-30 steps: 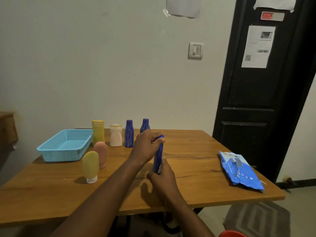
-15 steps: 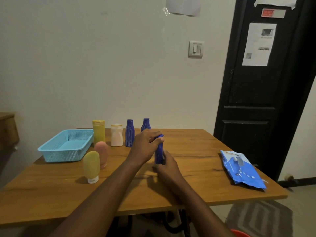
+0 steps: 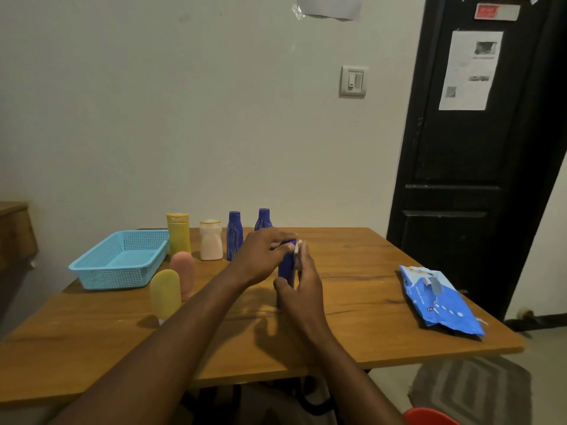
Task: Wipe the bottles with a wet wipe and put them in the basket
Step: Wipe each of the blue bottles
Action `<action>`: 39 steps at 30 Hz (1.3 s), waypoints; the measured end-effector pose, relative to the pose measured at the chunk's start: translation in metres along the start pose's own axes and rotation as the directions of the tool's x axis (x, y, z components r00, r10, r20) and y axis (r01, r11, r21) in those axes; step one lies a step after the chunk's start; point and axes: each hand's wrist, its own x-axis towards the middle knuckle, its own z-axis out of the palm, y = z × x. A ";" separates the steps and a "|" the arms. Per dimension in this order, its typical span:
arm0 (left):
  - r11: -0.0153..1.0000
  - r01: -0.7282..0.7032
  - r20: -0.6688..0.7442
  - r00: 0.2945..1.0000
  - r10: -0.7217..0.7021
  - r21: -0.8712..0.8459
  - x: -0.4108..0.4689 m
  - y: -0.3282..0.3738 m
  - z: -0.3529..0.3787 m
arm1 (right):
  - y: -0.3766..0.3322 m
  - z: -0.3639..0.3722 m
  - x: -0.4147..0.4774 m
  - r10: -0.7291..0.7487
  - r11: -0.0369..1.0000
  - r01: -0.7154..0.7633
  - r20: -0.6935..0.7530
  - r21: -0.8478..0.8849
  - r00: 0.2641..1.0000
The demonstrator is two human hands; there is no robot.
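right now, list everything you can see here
basket: 1, light blue, table's back left
yellow bottle: 1, yellow, beside basket
white bottle: 1, white, back row
standing blue bottles: 2, blue, back row
held blue bottle: 1, blue, between hands
yellow tube: 1, yellow, before basket
pink tube: 1, pink, behind yellow tube
wet wipe: 1, white, against held blue bottle
wipe pack: 1, blue, table's right
table: 1, wooden, centre
left hand: 1, grips held bottle's top
right hand: 1, holds wet wipe against it
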 end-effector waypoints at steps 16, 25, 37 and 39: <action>1.000 -0.021 0.092 0.996 0.020 0.005 0.000 0.004 -0.015 | -0.013 0.014 -0.004 -0.047 0.998 0.047 -0.001 -0.032 0.999; 0.996 0.003 0.099 0.995 -0.012 0.086 0.001 0.010 -0.013 | 0.021 -0.008 0.010 0.172 0.985 -0.168 0.085 -0.050 0.981; 0.992 0.020 0.042 0.999 -0.025 0.121 -0.004 0.013 -0.016 | 0.018 -0.004 0.003 0.081 0.969 -0.047 -0.129 0.242 0.988; 0.994 0.041 0.020 0.999 -0.043 0.101 -0.003 0.013 -0.015 | 0.017 -0.004 0.013 0.095 0.976 -0.054 -0.191 0.210 0.977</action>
